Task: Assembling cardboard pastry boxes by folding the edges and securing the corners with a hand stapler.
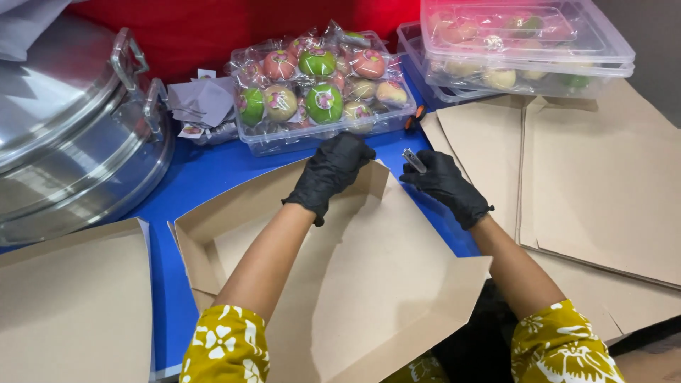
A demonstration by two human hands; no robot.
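Observation:
Both my hands wear black gloves. My left hand (pixel 335 170) presses on the far corner of a brown cardboard box (pixel 369 269) that lies partly folded on the blue table. Just to the right of that corner, my right hand (pixel 443 181) grips a small metal stapler (pixel 413 160). The box's side flaps stand up at the left and near edges.
A clear tray of wrapped green and pink round sweets (pixel 319 92) sits beyond my hands. Stacked lidded clear containers (pixel 525 42) stand at the back right. Flat cardboard sheets (pixel 603 177) lie right, another box piece (pixel 71 305) left, a large steel steamer pot (pixel 71 142) far left.

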